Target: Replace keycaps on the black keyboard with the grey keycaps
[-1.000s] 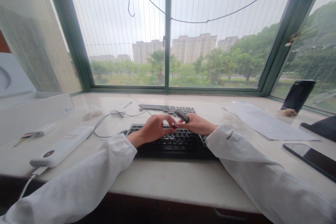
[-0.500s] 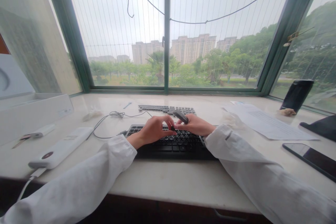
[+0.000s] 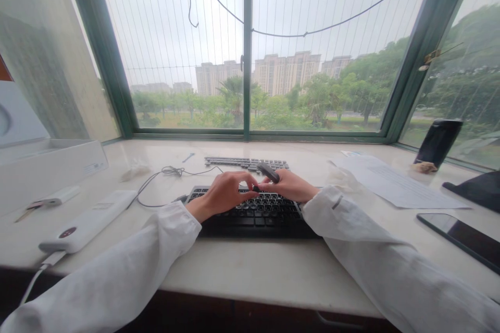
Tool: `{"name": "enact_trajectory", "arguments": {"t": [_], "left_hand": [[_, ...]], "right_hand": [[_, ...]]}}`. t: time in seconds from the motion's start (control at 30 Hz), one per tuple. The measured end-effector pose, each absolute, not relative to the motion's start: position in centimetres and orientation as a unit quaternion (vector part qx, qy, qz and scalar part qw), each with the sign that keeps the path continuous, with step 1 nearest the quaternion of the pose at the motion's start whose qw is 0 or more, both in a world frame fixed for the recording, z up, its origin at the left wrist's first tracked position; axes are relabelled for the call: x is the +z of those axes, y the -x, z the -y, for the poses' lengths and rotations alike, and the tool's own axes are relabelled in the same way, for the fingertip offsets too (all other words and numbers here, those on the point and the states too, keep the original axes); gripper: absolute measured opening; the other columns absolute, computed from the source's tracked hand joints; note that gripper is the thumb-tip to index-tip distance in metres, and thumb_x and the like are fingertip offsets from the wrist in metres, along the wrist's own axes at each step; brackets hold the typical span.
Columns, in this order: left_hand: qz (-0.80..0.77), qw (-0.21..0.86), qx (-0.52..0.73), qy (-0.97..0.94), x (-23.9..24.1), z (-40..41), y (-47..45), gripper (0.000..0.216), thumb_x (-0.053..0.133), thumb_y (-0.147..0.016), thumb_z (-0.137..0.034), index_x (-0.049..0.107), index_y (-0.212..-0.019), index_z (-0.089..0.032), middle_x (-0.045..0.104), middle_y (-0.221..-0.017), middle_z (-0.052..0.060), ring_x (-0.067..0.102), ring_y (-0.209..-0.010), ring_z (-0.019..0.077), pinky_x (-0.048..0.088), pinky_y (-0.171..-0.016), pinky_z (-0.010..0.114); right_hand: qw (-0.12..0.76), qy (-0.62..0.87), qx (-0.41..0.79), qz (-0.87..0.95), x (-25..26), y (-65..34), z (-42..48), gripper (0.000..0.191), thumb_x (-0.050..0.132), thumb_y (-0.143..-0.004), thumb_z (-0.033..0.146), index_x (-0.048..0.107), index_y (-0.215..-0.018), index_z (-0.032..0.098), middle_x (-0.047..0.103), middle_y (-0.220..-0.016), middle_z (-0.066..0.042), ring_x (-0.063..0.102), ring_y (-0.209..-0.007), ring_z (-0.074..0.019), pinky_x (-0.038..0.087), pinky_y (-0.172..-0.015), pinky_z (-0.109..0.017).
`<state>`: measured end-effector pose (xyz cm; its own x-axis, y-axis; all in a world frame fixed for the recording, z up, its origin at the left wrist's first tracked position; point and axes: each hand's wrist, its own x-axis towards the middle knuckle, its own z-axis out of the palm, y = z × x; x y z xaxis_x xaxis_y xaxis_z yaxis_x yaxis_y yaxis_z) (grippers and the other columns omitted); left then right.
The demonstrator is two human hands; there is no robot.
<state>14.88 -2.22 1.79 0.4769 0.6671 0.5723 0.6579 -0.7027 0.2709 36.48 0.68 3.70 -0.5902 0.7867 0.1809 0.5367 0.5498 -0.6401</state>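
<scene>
A black keyboard lies on the white sill under both hands; its upper rows show open square sockets, while caps sit on rows nearer me. My left hand is over its middle, thumb and forefinger pinching a small black keycap. Beside it, my right hand grips a dark grey tool with a thick, rounded handle; its working end is hidden by my fingers. The right fingertips are close to the keycap, and I cannot tell whether they touch it. Behind the keyboard lie rows of loose keycaps.
A thin black cable loops left of the keyboard. Farther left are a white power bank, a small white device with keys and a white box. To the right are paper sheets, a phone and a dark upright object.
The whole view has shifted slightly. Both hands keep nearly the same pose over the keyboard, with the keycap and the tool still held.
</scene>
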Motion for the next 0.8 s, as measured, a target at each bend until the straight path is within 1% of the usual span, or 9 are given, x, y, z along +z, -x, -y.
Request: {"name": "enact_trajectory", "arguments": {"t": [0.07, 0.17, 0.3, 0.43, 0.6, 0.7, 0.8], "left_hand": [[-0.393, -0.006, 0.332, -0.857, 1.8, 2.1, -14.8, 0.018, 0.068, -0.080, -0.040, 0.068, -0.089, -0.025, 0.072, -0.086, -0.003, 0.061, -0.065, 0.0115, 0.041, -0.063, 0.022], [-0.418, -0.021, 0.335, -0.844, 1.9, 1.9, -14.7, 0.017, 0.068, -0.079, -0.039, 0.068, -0.087, -0.024, 0.072, -0.081, -0.003, 0.061, -0.062, 0.0110, 0.041, -0.063, 0.022], [-0.453, -0.021, 0.343, -0.823, 2.1, 1.6, -14.4, 0.016, 0.068, -0.079, -0.036, 0.068, -0.090, -0.024, 0.071, -0.083, -0.005, 0.060, -0.059, 0.0104, 0.041, -0.060, 0.021], [-0.481, -0.045, 0.342, -0.806, 2.4, 1.4, -14.0, 0.020, 0.064, -0.081, -0.040, 0.068, -0.092, -0.024, 0.072, -0.086, -0.002, 0.060, -0.058, 0.0118, 0.041, -0.060, 0.023], [-0.521, -0.057, 0.325, -0.787, 2.5, 0.4, -13.0, 0.028, 0.057, -0.084, -0.047, 0.068, -0.097, -0.024, 0.073, -0.090, -0.001, 0.060, -0.057, 0.0126, 0.044, -0.062, 0.025], [-0.547, -0.072, 0.298, -0.779, 2.7, -0.9, -12.1, 0.028, 0.057, -0.083, -0.047, 0.069, -0.097, -0.025, 0.073, -0.090, -0.001, 0.063, -0.062, 0.0149, 0.045, -0.064, 0.026], [-0.560, -0.098, 0.250, -0.784, 3.2, -2.6, -11.3, 0.024, 0.058, -0.082, -0.044, 0.069, -0.096, -0.028, 0.073, -0.090, -0.003, 0.065, -0.071, 0.0174, 0.045, -0.067, 0.027]], "right_hand": [[0.238, 0.407, 0.239, 0.849, 3.6, -36.5, -0.8, 0.041, 0.056, -0.081, 0.053, 0.072, -0.076, 0.016, 0.058, -0.064, 0.000, 0.051, -0.064, -0.0150, 0.035, -0.062, -0.026], [0.257, 0.434, 0.137, 0.853, 3.2, -36.5, -1.0, 0.038, 0.051, -0.086, 0.046, 0.071, -0.074, 0.017, 0.060, -0.062, -0.002, 0.052, -0.061, -0.0148, 0.033, -0.061, -0.026], [0.253, 0.426, 0.009, 0.869, 2.6, -36.9, -1.4, 0.022, 0.051, -0.087, 0.031, 0.066, -0.075, 0.019, 0.065, -0.068, -0.005, 0.057, -0.064, -0.0167, 0.032, -0.061, -0.027], [0.225, 0.422, -0.034, 0.878, 2.5, -37.2, -1.7, 0.015, 0.049, -0.087, 0.022, 0.064, -0.085, 0.020, 0.069, -0.076, -0.006, 0.062, -0.070, -0.0192, 0.033, -0.062, -0.027], [0.179, 0.463, -0.076, 0.865, 3.0, -37.4, -1.2, 0.019, 0.046, -0.089, 0.022, 0.062, -0.098, 0.021, 0.071, -0.087, -0.009, 0.065, -0.079, -0.0226, 0.037, -0.064, -0.028], [0.156, 0.497, -0.102, 0.847, 3.3, -37.4, -0.9, 0.020, 0.045, -0.089, 0.025, 0.062, -0.099, 0.022, 0.071, -0.089, -0.009, 0.066, -0.080, -0.0240, 0.040, -0.065, -0.029], [0.157, 0.517, -0.108, 0.834, 3.5, -37.3, -0.6, 0.020, 0.045, -0.087, 0.027, 0.063, -0.095, 0.023, 0.071, -0.087, -0.008, 0.066, -0.081, -0.0244, 0.042, -0.066, -0.031]]}}
